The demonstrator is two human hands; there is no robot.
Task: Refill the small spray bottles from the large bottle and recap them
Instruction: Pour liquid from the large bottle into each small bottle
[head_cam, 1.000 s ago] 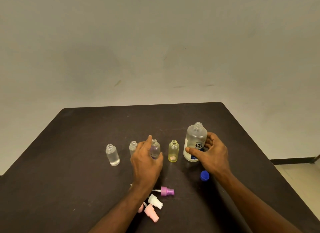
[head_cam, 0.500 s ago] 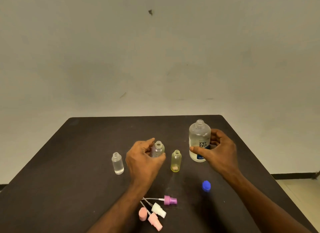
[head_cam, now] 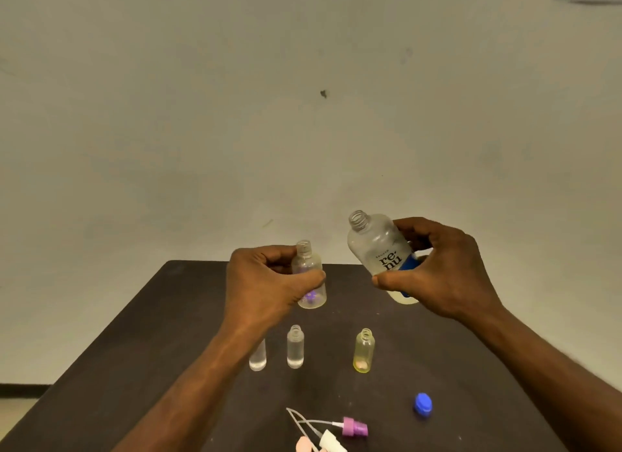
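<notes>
While both bottles hang lifted, left hand and right hand stay apart.

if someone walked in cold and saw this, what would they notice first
Probably the two raised hands at mid-frame: the right hand grips a large uncapped bottle tilted toward the small purple-tinted bottle held upright in the left hand. Below them, three open small bottles stand in a row on the dark table, the yellow one rightmost. Nearer still lie a blue cap and loose spray tops.
</notes>
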